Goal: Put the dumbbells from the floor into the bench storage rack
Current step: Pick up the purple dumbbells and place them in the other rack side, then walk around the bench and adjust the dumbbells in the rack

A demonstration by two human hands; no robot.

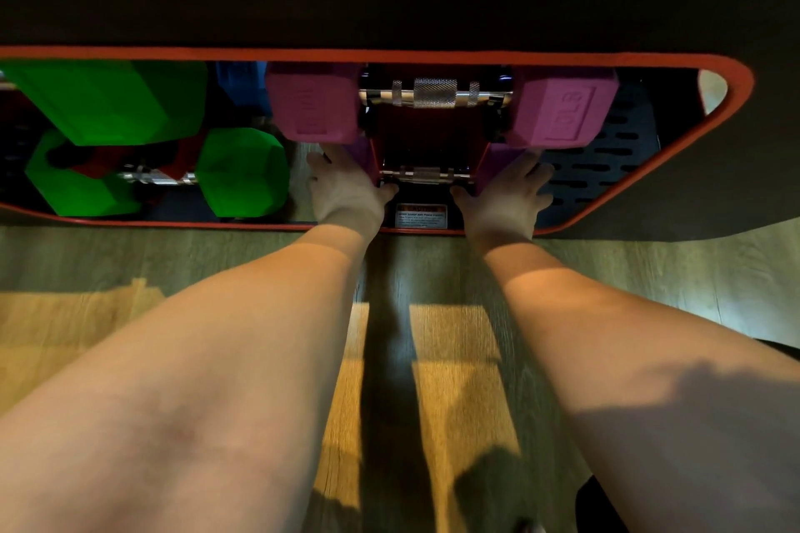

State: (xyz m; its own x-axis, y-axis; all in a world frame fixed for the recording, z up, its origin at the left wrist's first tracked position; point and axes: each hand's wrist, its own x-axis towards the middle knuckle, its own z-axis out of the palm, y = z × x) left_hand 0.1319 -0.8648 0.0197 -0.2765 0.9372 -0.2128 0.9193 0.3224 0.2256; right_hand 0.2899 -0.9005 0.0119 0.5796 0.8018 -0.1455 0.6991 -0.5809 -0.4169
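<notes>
The bench storage rack (389, 55) has an orange rim and opens toward me. A pink dumbbell (562, 113) with a chrome handle lies on its upper tier. Below it sits a purple dumbbell (426, 175), mostly hidden. My left hand (346, 190) covers its left head and my right hand (504, 195) covers its right head, fingers wrapped around the ends. Two green dumbbells (242, 171) lie in the rack's left part, one above the other.
A blue object (240, 80) shows behind the green and pink weights. A perforated dark panel (606, 160) fills the rack's right end. A warning label (420, 216) sits at the rack's lower edge. Wooden floor (454, 359) lies under my arms.
</notes>
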